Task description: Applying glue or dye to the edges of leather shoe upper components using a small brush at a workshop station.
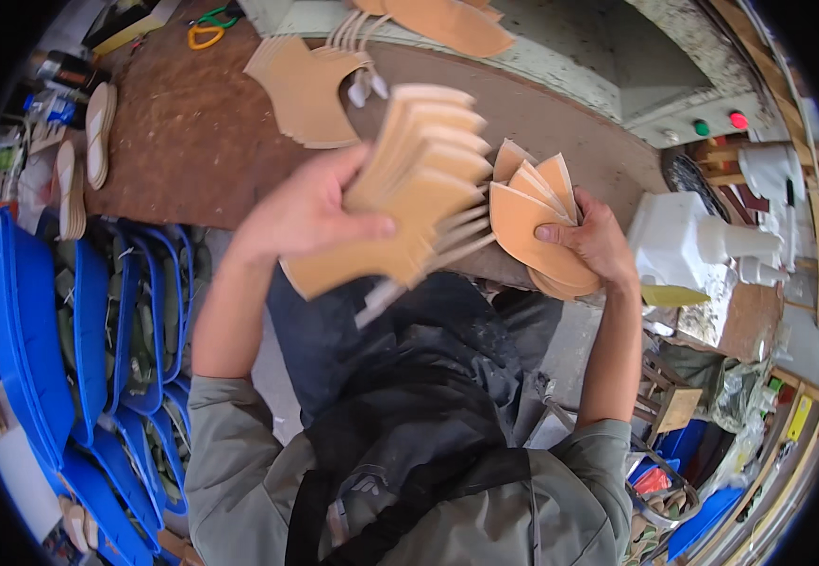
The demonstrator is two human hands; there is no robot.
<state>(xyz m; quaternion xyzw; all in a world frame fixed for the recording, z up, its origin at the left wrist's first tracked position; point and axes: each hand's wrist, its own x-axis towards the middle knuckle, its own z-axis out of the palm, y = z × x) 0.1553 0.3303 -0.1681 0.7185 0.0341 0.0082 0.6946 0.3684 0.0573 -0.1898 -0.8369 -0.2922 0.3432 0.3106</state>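
Note:
My left hand [310, 212] grips a stack of tan shoe-upper pieces [414, 184], fanned into steps with thin pale straps trailing from it. The stack is slightly blurred and raised in front of my lap. Over on the right, my right hand [593, 241] pinches a fan of tan, round-edged shoe pieces [522, 222], thumb on top. The two bundles are close together, the straps reaching toward the fan. On the bench beyond my left hand lies another pile of curved tan uppers [306, 94] with pale straps. More tan pieces [456, 24] rest farther back.
The brown bench [173, 141] carries green-and-orange-handled scissors [206, 28] and, at its left edge, pale sandals [98, 137]. Blue bins [27, 321] stand at lower left. A machine housing with a red button [737, 120] is behind; a white container [678, 236] stands at right.

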